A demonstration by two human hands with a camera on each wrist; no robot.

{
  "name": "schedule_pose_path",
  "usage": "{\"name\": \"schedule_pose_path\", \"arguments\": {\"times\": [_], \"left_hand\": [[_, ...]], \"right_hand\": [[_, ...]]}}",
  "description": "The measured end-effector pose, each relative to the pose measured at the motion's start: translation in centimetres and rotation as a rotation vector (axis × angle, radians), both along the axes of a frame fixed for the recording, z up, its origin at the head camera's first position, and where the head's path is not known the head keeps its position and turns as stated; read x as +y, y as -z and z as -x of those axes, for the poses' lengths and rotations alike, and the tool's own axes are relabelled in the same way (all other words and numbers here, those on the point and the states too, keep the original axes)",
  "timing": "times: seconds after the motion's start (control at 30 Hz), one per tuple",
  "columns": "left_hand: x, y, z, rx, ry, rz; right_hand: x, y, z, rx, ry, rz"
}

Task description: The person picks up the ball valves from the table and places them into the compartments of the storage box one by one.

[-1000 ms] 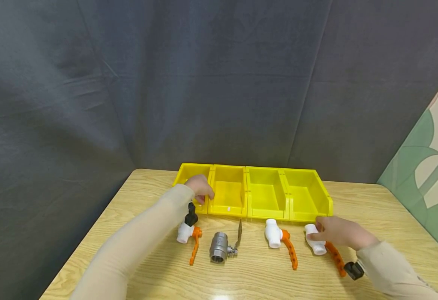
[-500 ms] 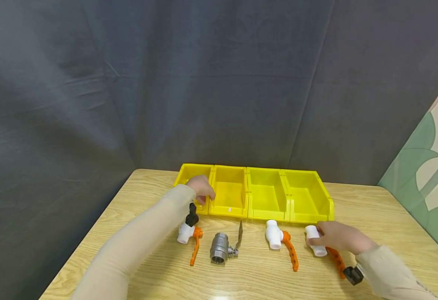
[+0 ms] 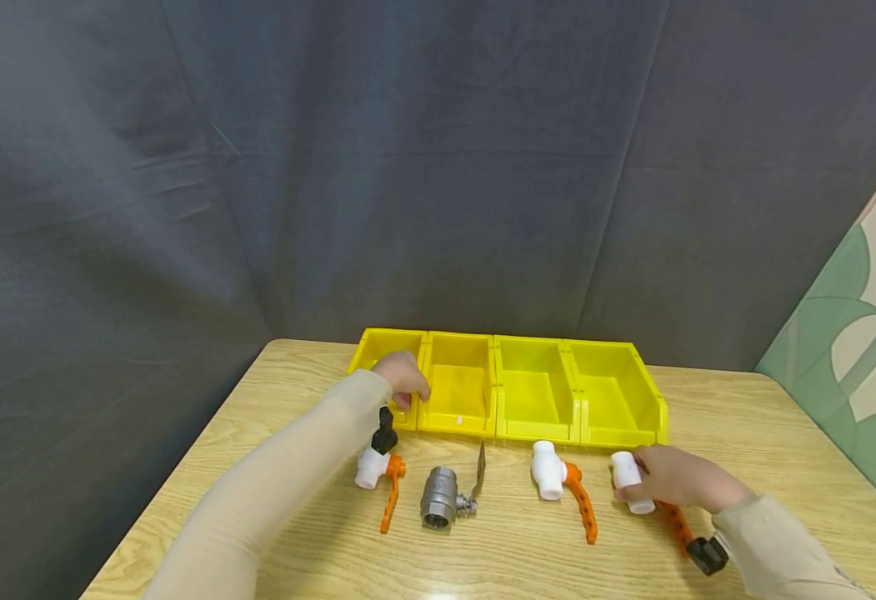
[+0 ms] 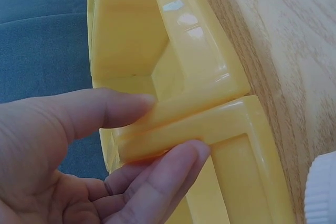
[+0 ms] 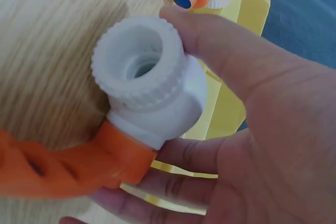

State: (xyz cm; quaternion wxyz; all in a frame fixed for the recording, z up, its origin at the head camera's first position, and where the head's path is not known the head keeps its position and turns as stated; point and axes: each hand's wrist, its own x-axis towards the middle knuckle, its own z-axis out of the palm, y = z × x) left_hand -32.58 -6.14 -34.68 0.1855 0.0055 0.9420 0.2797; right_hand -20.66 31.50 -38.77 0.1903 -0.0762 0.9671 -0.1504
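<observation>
Gripping the white valve (image 5: 168, 121) is, by judgement, the step in hand. The valve appears to lie on the bench (image 3: 513, 558), just in front of the rightmost of the yellow bins (image 3: 576, 404). The right hand (image 3: 681, 477) has its thumb on one side of the valve body and its fingers curled around the other, clamped on it. For a secure hold, apply pressure to the body. Do not load the orange handle (image 5: 68, 166), which may turn and shift the grip.

The left hand (image 3: 398, 373) is at the two leftmost bins, thumb and fingers apart, astride the adjoining walls (image 4: 215, 121). Whether they pinch these walls cannot be told.

The right wrist view shows the hollow bore (image 5: 137, 51) and the fingers passing behind the handle; the head view shows neither. Only the head view gives the full row, including the metal valve (image 3: 438, 497). The left wrist view resolves the angular white mark (image 4: 173, 5) on a bin lip; from the head it is a mere fleck.
</observation>
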Motion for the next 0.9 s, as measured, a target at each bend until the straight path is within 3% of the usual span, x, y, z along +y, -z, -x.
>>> {"name": "schedule_pose_path", "arguments": {"times": [0.23,0.4,0.7,0.9], "left_hand": [[0.0,0.1,0.1,-0.003,0.003,0.006],[0.0,0.1,0.0,-0.001,-0.001,0.013],[0.1,0.1,0.1,-0.003,-0.009,0.014],[0.0,0.2,0.2,0.001,0.002,0.019]], "right_hand": [[0.2,0.1,-0.2,-0.083,0.119,0.081],[0.2,0.3,-0.3,-0.072,0.147,0.081],[0.4,0.0,-0.4,-0.037,0.115,0.088],[0.3,-1.8,0.0,-0.008,0.082,0.071]]}}
